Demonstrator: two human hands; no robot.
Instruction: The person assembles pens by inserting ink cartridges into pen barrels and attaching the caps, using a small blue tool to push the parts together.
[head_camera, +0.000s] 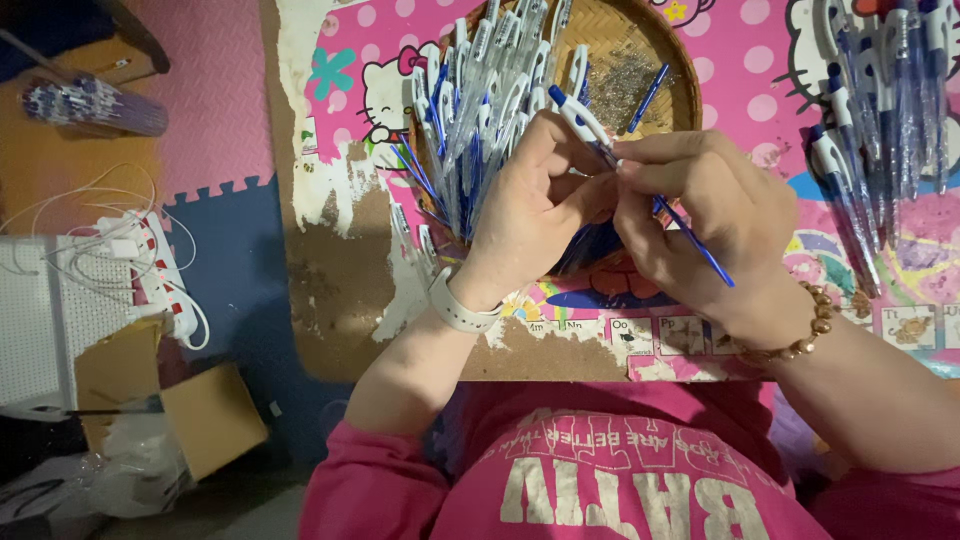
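My left hand (530, 205) grips a white and blue pen barrel (578, 118) that sticks up and to the left from my fingers. My right hand (700, 215) pinches a thin blue ink refill (700, 248), whose lower end slants down to the right past my palm. Both hands meet over a round woven basket (672, 62). A heap of white and blue pen parts (480, 110) fills the basket's left half. A white watch sits on my left wrist, a beaded bracelet on my right.
A second pile of pens (880, 120) lies at the right on the worn pink cartoon table (330, 260). On the floor to the left are a white power strip with cables (160, 270), a cardboard box (200, 415) and a bundle of pens (95, 105).
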